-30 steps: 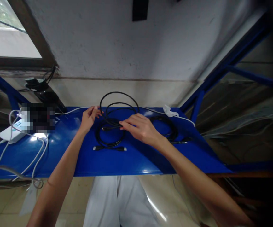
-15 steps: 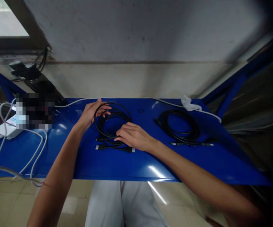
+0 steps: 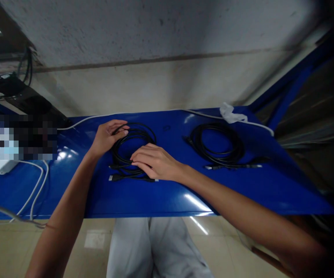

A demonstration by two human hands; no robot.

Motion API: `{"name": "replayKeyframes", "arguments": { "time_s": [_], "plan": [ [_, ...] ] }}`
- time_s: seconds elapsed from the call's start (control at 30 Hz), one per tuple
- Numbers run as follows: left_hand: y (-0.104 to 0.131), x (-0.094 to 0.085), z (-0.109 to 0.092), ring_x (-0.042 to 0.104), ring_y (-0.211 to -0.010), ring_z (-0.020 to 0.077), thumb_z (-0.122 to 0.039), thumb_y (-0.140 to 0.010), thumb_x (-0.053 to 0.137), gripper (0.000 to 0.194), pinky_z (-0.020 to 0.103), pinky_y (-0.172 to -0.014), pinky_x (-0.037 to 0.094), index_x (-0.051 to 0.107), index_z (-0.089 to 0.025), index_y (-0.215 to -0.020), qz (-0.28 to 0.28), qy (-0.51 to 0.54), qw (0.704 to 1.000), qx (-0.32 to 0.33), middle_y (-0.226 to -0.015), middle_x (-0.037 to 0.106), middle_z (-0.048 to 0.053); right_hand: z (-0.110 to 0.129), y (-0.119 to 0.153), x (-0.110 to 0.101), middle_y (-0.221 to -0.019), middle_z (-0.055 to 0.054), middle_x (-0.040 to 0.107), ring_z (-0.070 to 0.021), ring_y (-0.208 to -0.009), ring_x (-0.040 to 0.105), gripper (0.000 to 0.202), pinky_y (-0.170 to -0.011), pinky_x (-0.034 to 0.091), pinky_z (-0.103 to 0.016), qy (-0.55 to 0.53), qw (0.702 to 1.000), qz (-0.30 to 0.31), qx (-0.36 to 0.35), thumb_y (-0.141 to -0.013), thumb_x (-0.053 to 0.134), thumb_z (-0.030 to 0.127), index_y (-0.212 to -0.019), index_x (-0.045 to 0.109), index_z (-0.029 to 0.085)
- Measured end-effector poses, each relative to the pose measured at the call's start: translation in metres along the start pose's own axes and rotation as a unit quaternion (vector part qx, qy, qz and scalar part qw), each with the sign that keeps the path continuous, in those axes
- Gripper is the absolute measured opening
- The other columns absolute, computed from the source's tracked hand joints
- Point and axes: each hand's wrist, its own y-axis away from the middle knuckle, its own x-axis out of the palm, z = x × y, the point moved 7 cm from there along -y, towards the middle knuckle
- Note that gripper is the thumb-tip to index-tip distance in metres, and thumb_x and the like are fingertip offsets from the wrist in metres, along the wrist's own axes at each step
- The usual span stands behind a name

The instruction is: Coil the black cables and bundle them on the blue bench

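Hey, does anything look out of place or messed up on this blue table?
Yes: a crumpled white scrap hides part of the white cord at the back right, perhaps stray litter. No spill or damage shows.

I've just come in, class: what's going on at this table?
A person is handling a coil of black cable on a blue table. The left hand is at its far left edge; the right hand holds its near side. A plug lies just in front. A second black coil lies untouched to the right.
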Motion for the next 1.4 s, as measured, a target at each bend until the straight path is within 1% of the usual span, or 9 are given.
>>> {"name": "replayKeyframes", "arguments": {
  "time_s": [0.3,0.47,0.57,0.67,0.73,0.83,0.97,1.17,1.4],
  "plan": [
    [-0.001,0.000,0.004,0.077,-0.118,0.0326,-0.044,-0.082,0.091,0.049,0.053,-0.115,0.056,0.079,-0.018,-0.122,0.019,-0.037,0.999,0.032,-0.119,0.082,0.014,-0.003,-0.001,-0.010,-0.110,-0.007,0.076,-0.0213,-0.106,0.069,0.015,-0.105,0.050,-0.042,-0.085,0.995,-0.029,0.043,-0.113,0.051,0.027,-0.108,0.063,0.022],
    [0.000,0.002,-0.001,0.077,-0.119,0.0327,-0.048,-0.086,0.087,0.045,0.052,-0.115,0.056,0.080,-0.018,-0.119,0.027,-0.077,0.996,0.031,-0.121,0.082,0.014,-0.004,0.003,-0.015,-0.103,-0.006,0.078,-0.0200,-0.098,0.072,0.019,-0.095,0.055,-0.037,-0.160,0.978,-0.069,0.119,-0.115,0.050,0.037,-0.107,0.060,0.023],
    [0.000,0.000,-0.003,0.076,-0.120,0.0327,-0.047,-0.088,0.084,0.044,0.052,-0.114,0.055,0.081,-0.020,-0.122,0.027,-0.118,0.992,0.038,-0.122,0.082,0.013,-0.009,0.002,-0.022,-0.099,-0.006,0.079,-0.0196,-0.092,0.076,0.022,-0.088,0.058,-0.036,-0.268,0.942,-0.141,0.146,-0.114,0.053,0.045,-0.106,0.055,0.024],
    [-0.001,-0.002,-0.003,0.076,-0.118,0.0325,-0.048,-0.091,0.080,0.038,0.052,-0.113,0.055,0.082,-0.022,-0.119,0.017,-0.165,0.985,0.045,-0.122,0.082,0.011,-0.028,0.003,-0.034,-0.099,-0.005,0.080,-0.0196,-0.084,0.078,0.032,-0.084,0.060,-0.037,-0.350,0.885,-0.251,0.177,-0.111,0.055,0.056,-0.103,0.051,0.026],
    [-0.001,-0.003,-0.002,0.076,-0.117,0.0325,-0.049,-0.092,0.078,0.037,0.052,-0.111,0.055,0.083,-0.022,-0.118,0.015,-0.175,0.983,0.047,-0.123,0.082,0.011,-0.044,0.005,-0.044,-0.100,-0.004,0.080,-0.0185,-0.080,0.077,0.037,-0.079,0.061,-0.036,-0.355,0.856,-0.320,0.199,-0.108,0.058,0.062,-0.102,0.050,0.026],
    [-0.001,-0.002,-0.001,0.075,-0.119,0.0327,-0.050,-0.090,0.082,0.044,0.052,-0.111,0.055,0.081,-0.022,-0.123,0.017,-0.170,0.984,0.051,-0.127,0.081,0.012,-0.065,0.011,-0.056,-0.105,-0.004,0.079,-0.0165,-0.081,0.076,0.038,-0.074,0.059,-0.031,-0.319,0.836,-0.389,0.219,-0.105,0.063,0.063,-0.102,0.054,0.026],
    [0.001,-0.002,-0.002,0.076,-0.117,0.0325,-0.052,-0.087,0.085,0.049,0.052,-0.111,0.056,0.080,-0.022,-0.126,0.016,-0.175,0.983,0.049,-0.125,0.081,0.012,-0.090,0.018,-0.055,-0.117,-0.005,0.075,-0.0164,-0.094,0.075,0.035,-0.078,0.061,-0.030,-0.274,0.840,-0.395,0.251,-0.100,0.073,0.058,-0.103,0.060,0.025],
    [0.003,0.003,-0.008,0.074,-0.120,0.0333,-0.053,-0.082,0.090,0.055,0.051,-0.110,0.056,0.079,-0.024,-0.128,0.047,-0.203,0.976,0.071,-0.130,0.079,0.011,-0.117,0.033,-0.045,-0.122,-0.007,0.072,-0.0200,-0.107,0.073,0.020,-0.101,0.061,-0.041,-0.227,0.849,-0.377,0.293,-0.096,0.075,0.035,-0.108,0.063,0.025],
    [0.004,0.004,-0.006,0.076,-0.113,0.0309,-0.049,-0.086,0.088,0.048,0.050,-0.109,0.058,0.082,-0.022,-0.124,0.045,-0.126,0.988,0.074,-0.123,0.081,0.012,-0.119,0.040,-0.057,-0.133,-0.007,0.069,-0.0234,-0.126,0.068,0.028,-0.113,0.055,-0.049,-0.141,0.863,-0.390,0.290,-0.095,0.064,0.023,-0.122,0.059,0.027]
  ]
}}
